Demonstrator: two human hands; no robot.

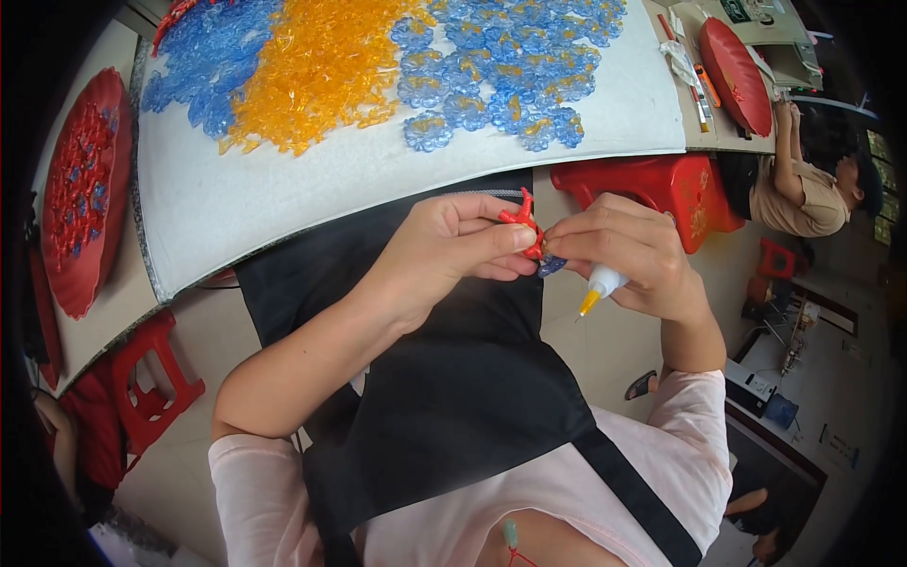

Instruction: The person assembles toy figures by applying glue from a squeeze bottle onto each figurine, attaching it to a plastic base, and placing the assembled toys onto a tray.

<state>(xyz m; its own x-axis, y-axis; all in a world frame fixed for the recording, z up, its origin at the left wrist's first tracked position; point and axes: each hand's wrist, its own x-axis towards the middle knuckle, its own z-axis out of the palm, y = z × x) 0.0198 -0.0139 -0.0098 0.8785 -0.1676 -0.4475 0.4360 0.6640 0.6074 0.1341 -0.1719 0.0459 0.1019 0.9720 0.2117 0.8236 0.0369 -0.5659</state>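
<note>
Work in hand: joining small plastic flower pieces with glue, held over the lap at the frame's centre. The left hand (453, 248) is closed, thumb and fingers pinching a red plastic piece (522, 219); the right hand (631, 253) is closed around a small glue bottle (599, 285), yellow nozzle pointing towards 7 o'clock, its fingertips pressing a blue piece (552, 265) against the red one. Judgement: this joint is mid-assembly, pieces touching, not released. On the white board (283, 198) at 12 o'clock lie blue-and-yellow flowers (510, 66) that look finished, plus loose yellow pieces (316, 66) and blue pieces (213, 66); much stock appears left.
</note>
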